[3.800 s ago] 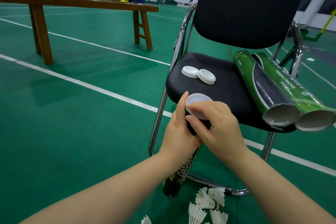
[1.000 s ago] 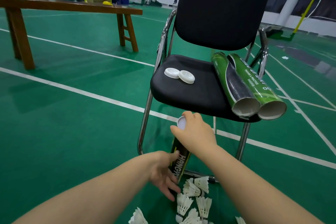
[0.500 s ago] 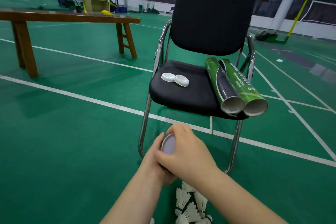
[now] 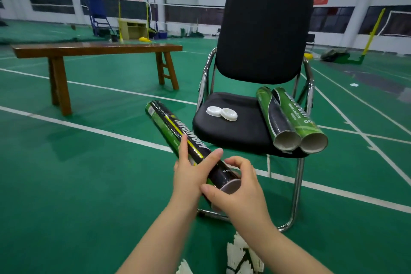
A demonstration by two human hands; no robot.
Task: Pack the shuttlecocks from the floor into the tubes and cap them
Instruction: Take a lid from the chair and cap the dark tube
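Green court flooring (image 4: 89,184) with white lines fills the frame. A black chair (image 4: 264,35) with a chrome frame stands right of centre, and a wooden bench (image 4: 95,49) sits at the upper left. Two green tubes (image 4: 298,118) lie side by side on the right of the seat, their open ends overhanging the front edge toward the camera.

At the centre, a black-and-green tube (image 4: 178,131) is held off the floor, slanting up toward the left. The left hand (image 4: 191,173) grasps its lower half, fingers wrapped round the barrel. The right hand (image 4: 240,189) curls thumb and fingers round the near end, where a white cap (image 4: 231,186) sits.

Shuttlecocks (image 4: 242,256) lie on the floor at the bottom edge. Two loose caps (image 4: 222,113) rest touching on the seat's left.
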